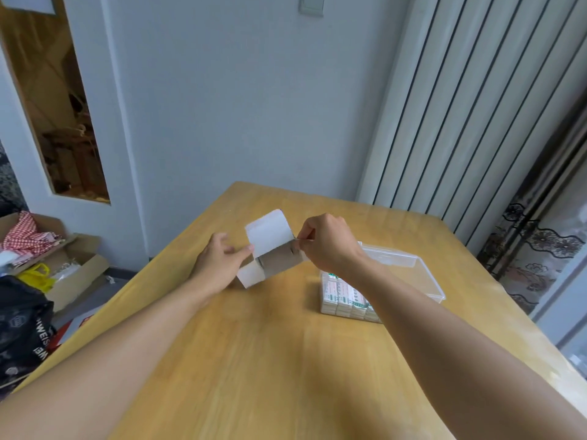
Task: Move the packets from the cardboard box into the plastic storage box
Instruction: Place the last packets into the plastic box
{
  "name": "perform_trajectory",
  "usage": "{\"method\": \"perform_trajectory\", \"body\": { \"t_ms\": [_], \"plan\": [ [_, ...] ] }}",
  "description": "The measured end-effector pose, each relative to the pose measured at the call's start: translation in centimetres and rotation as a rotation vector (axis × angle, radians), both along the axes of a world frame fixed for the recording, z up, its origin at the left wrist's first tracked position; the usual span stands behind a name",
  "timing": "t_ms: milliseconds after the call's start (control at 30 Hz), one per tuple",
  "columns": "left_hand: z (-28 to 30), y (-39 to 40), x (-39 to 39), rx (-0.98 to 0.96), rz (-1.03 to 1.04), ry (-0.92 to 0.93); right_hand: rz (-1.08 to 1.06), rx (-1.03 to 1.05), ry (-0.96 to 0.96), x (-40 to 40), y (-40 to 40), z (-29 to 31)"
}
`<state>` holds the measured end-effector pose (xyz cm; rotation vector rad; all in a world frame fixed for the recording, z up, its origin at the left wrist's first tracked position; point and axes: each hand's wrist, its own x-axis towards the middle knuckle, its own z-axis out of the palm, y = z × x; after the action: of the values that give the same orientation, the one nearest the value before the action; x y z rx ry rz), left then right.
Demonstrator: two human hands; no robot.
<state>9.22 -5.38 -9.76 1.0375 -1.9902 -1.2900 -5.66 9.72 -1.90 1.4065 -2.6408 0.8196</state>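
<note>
Hands (219, 260) (327, 246) each grip the cardboard box (273, 252), whose contents are hidden, perhaps empty.

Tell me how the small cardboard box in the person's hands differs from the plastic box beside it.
The cardboard box is opaque, white outside and brown inside; the plastic storage box is clear. The cardboard box is held tilted by the left hand and right hand, its flap raised; the plastic storage box lies flat on the table. Packets show in the plastic storage box; none show in the cardboard box. Both are open-topped.
</note>
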Motion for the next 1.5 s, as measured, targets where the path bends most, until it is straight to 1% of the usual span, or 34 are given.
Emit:
{"method": "perform_trajectory", "body": {
  "t_ms": [100, 200, 267, 367, 433, 500, 567, 633, 767, 867, 933, 1000, 1067, 1167, 1233, 1300, 1400, 1500],
  "plan": [
    [-0.9, -0.4, 0.0, 0.122, -0.118, 0.012, 0.042, 0.009, 0.037, 0.5, 0.0, -0.8],
    [-0.9, 0.2, -0.1, 0.239, -0.161, 0.127, 0.134, 0.168, 0.063, 0.6, 0.4, -0.8],
    [-0.7, 0.7, -0.3, 0.295, -0.167, 0.163, 0.172, 0.281, 0.130, 0.6, 0.8, -0.9],
    [-0.8, 1.3, -0.3, 0.255, -0.194, 0.140, 0.196, 0.398, 0.283, 0.9, 1.3, -1.3],
    [-1.0, 1.7, -0.1, 0.218, -0.187, 0.142, 0.195, 0.444, 0.313, 1.1, 1.7, -1.3],
    [-1.1, 1.9, 0.0, 0.199, -0.178, 0.163, 0.133, 0.413, 0.263, 0.9, 1.8, -0.9],
    [-1.1, 2.2, 0.0, 0.195, -0.183, 0.161, 0.049, 0.301, 0.200, 0.4, 1.5, -0.2],
    [-1.1, 2.5, -0.1, 0.185, -0.192, 0.141, 0.025, 0.219, 0.150, 0.0, 1.1, 0.3],
    [-0.9, 2.5, -0.1, 0.120, -0.219, 0.106, 0.045, 0.360, 0.083, -0.2, 0.5, 0.5],
    [-0.2, 1.3, 0.6, 0.196, -0.338, 0.033, 0.086, 0.311, -0.026, -0.2, 0.5, 0.8],
    [0.5, 0.6, 1.1, 0.244, -0.456, -0.083, 0.141, 0.303, -0.058, 0.0, 0.5, 1.1],
    [0.9, 0.3, 1.3, 0.235, -0.521, -0.151, 0.180, 0.314, -0.058, 0.3, 0.6, 1.2],
    [0.9, 0.6, 1.3, 0.227, -0.522, -0.110, 0.179, 0.347, -0.054, 0.4, 0.5, 1.2],
    [0.8, 0.7, 1.4, 0.225, -0.474, 0.031, 0.175, 0.334, -0.112, 0.3, 0.5, 1.7],
    [1.0, 0.5, 1.5, 0.220, -0.465, 0.108, 0.186, 0.252, -0.132, 0.4, 0.7, 2.2],
    [1.3, 0.3, 1.6, 0.201, -0.468, 0.149, 0.201, 0.144, -0.145, 0.6, 0.6, 2.7],
    [1.8, 0.3, 1.4, 0.244, -0.449, 0.225, 0.212, 0.006, -0.207, 0.4, 0.3, 3.0],
    [1.8, 0.4, 0.9, 0.274, -0.378, 0.286, 0.196, -0.030, -0.250, -0.1, -0.2, 2.5]
  ]
}}
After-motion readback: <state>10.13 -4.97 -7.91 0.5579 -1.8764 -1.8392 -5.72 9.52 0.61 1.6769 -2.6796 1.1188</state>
